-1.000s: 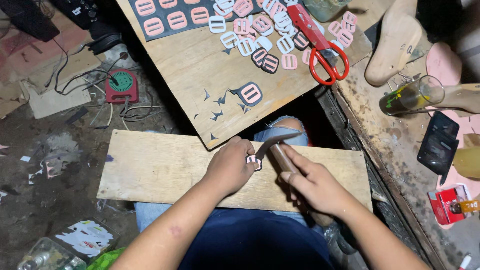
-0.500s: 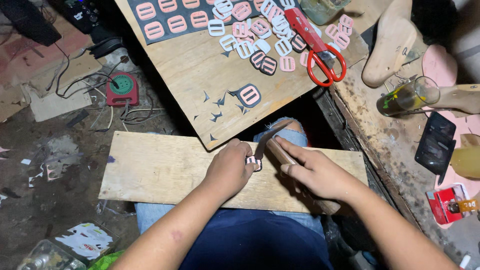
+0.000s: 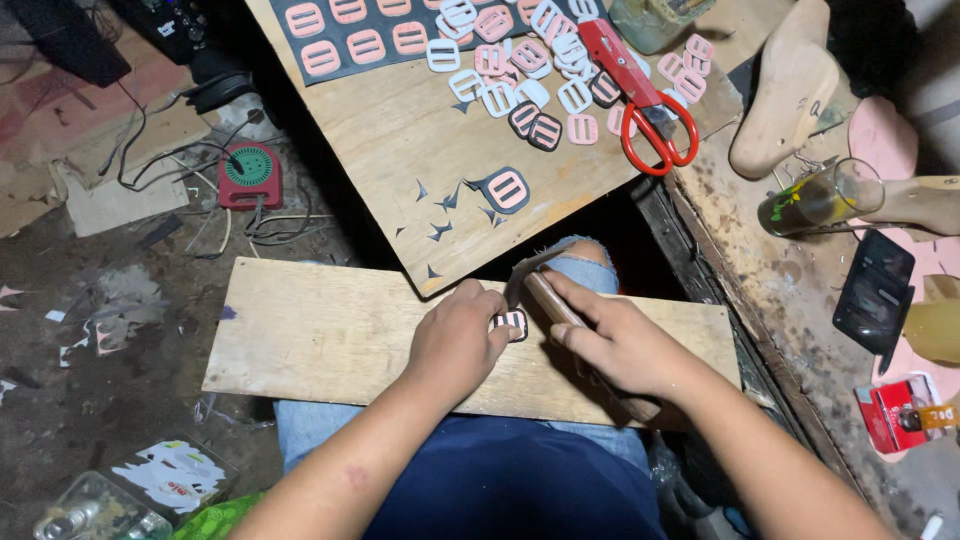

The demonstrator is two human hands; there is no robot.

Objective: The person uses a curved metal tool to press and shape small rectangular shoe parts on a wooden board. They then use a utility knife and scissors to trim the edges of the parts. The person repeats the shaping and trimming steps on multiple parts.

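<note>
The left hand (image 3: 460, 335) lies knuckles-up on the wooden board (image 3: 320, 335) across the person's lap, its fingertips pinching a small pink buckle (image 3: 510, 322) with dark trim flat against the wood. The grip is narrow and closed on the buckle, which peeks out just past the fingertips, on the side facing the other hand.

The right hand (image 3: 620, 345) is wrapped firmly around the wooden handle of a knife (image 3: 545, 295); the forefinger runs along the top of the handle and the grey blade sticks out past the buckle, away from the body. A second ago the blade stood higher and pointed more to the person's right, clear of the buckle; half a second ago it had dropped close. Now the handle lies right beside the pinched buckle and the blade passes along its far edge, so the two hands have closed in on one spot and the cutting edge appears to be at work on the trim. Whether the edge actually touches the buckle is hidden by the fingers.

Beyond the grip, on a second, tilted plank (image 3: 420, 150), lie one dark-backed pink buckle (image 3: 506, 189) with tiny dark scraps (image 3: 440, 215) strewn near it, a heap of pink and white buckles (image 3: 540, 60) farther off, and red-handled scissors (image 3: 645, 95). Off to the right hand's side stand a glass (image 3: 820, 198) and a wooden shoe form (image 3: 790, 85).
</note>
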